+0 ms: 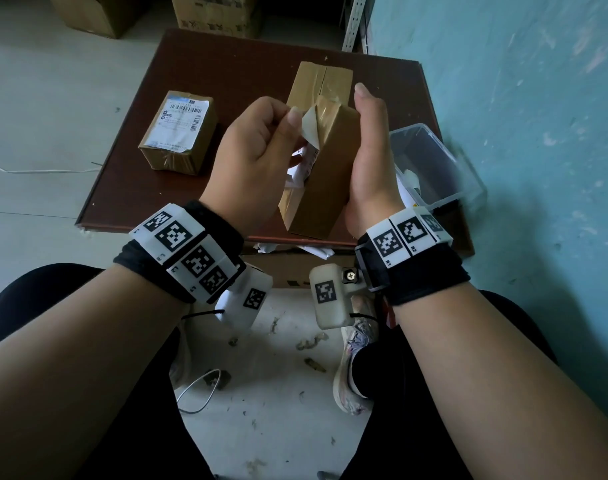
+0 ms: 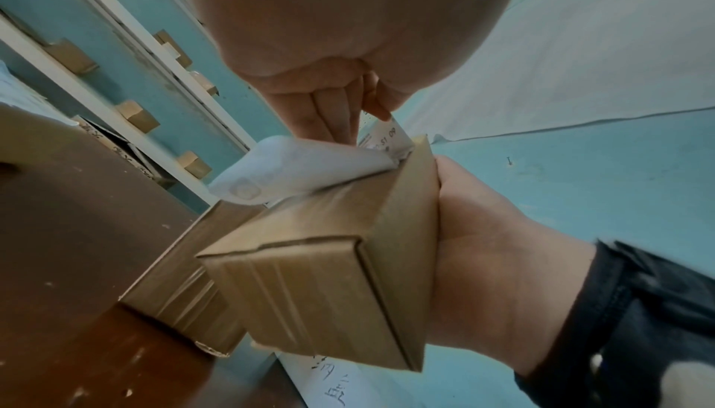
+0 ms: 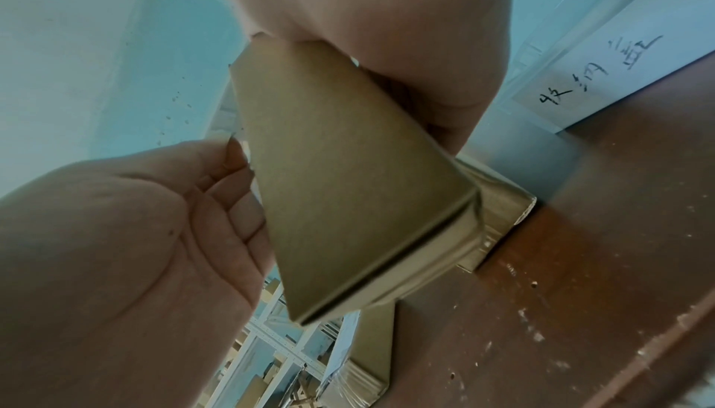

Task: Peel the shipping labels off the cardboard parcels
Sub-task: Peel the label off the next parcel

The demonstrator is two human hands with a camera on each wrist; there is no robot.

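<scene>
At the centre of the head view, the right hand grips a long cardboard parcel tilted above the brown worktop, its long axis running toward the upper frame. The left hand pinches the half-lifted white label on the parcel's left face, fingers curled around it.
</scene>
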